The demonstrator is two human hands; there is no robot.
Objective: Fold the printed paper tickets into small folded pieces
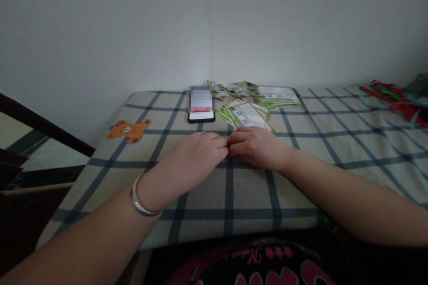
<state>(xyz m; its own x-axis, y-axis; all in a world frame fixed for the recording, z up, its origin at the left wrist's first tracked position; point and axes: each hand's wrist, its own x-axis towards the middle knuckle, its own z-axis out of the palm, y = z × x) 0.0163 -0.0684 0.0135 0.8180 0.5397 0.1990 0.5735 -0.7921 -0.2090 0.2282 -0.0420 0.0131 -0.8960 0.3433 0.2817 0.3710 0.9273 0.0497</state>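
Note:
My left hand (197, 156), with a silver bangle at the wrist, lies palm down over the tablecloth with its fingers curled in. Its fingertips meet those of my right hand (252, 144), which is also closed. Whatever is between or under the fingers is hidden. Just beyond my right hand lies a fanned pile of green and white printed cards (245, 114). Past my left hand a phone (201, 116) with its screen lit rests flat, its upper part blurred out.
A checked tablecloth (200, 196) covers the table, which meets a pale wall. Crumpled printed sheets (236, 91) and more flat cards (279, 94) lie at the back. An orange bear figure (129, 131) is at left, red and green cloth (397, 102) at far right.

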